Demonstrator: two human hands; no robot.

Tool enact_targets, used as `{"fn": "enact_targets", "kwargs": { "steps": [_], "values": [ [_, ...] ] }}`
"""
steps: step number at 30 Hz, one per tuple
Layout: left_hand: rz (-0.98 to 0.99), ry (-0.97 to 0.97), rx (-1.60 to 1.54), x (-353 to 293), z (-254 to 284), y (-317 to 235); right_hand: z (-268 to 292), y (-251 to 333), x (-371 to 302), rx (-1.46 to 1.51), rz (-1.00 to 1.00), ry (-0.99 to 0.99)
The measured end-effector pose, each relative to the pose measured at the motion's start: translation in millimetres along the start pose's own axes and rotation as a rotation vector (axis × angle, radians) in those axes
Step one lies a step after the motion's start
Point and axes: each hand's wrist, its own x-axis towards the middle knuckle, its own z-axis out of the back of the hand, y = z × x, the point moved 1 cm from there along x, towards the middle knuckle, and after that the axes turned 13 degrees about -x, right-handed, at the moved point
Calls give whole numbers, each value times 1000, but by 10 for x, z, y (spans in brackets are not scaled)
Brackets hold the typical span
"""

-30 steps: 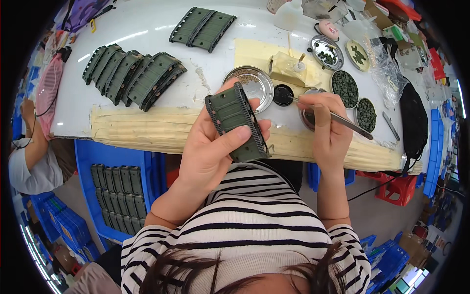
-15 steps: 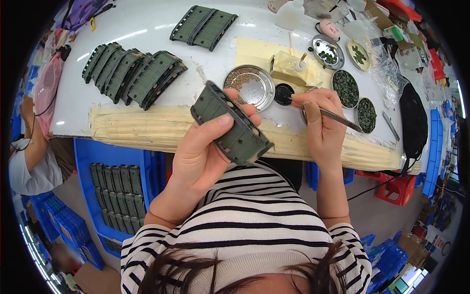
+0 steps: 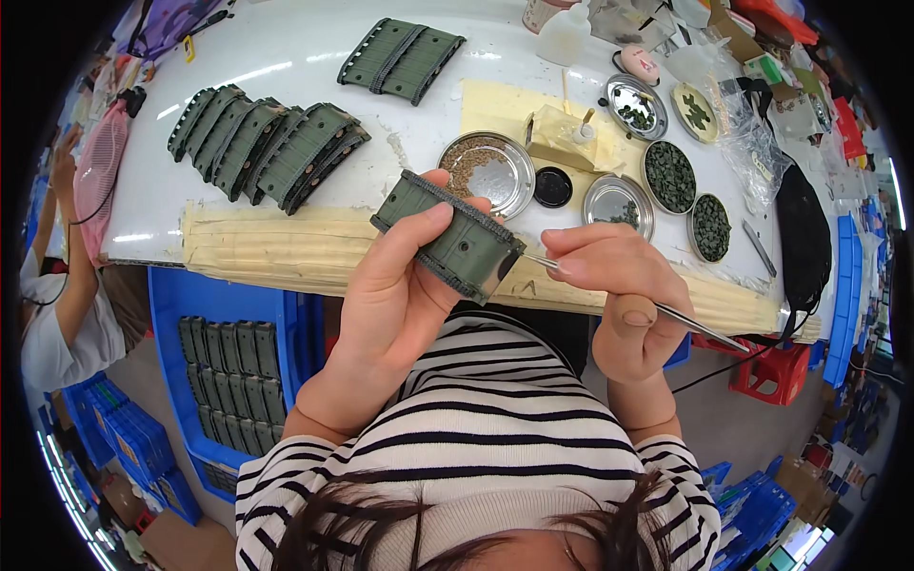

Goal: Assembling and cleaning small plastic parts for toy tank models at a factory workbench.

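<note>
My left hand (image 3: 386,285) grips a curved dark-green plastic piece (image 3: 452,238) with ribbed dark edges and a small hole, thumb on its face and fingers behind. In my right hand (image 3: 643,305) is a pair of metal tweezers (image 3: 705,330), its tip close to the right end of the green piece; whether they touch or the tip carries anything is too small to tell. Beyond my hands sit a small round black dish (image 3: 552,187), a metal dish of brown grains (image 3: 466,164) and a metal dish with some green bits (image 3: 609,211).
Similar green pieces (image 3: 271,152) lie stacked at the left, others (image 3: 400,59) at the back. Tins of green bits (image 3: 670,178) stand at right, near a second pair of tweezers (image 3: 759,247). A blue crate (image 3: 238,419) holds more pieces. A person's arm (image 3: 67,205) shows far left.
My right hand has brought the tweezers from the black dish toward me, up to the end of the green piece. The left hand has tilted the piece slightly.
</note>
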Motion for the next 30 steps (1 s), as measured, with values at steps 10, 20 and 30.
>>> {"fn": "enact_targets", "kwargs": {
  "steps": [10, 20, 30],
  "values": [
    [-11, -10, 21, -22, -31, 20, 11, 10, -4, 3, -46, 67],
    [-8, -21, 18, -21, -26, 28, 7, 24, 25, -34, -47, 94],
    [-4, -19, 21, 1, -2, 25, -3, 11, 37, -57, -27, 99]
  ]
}}
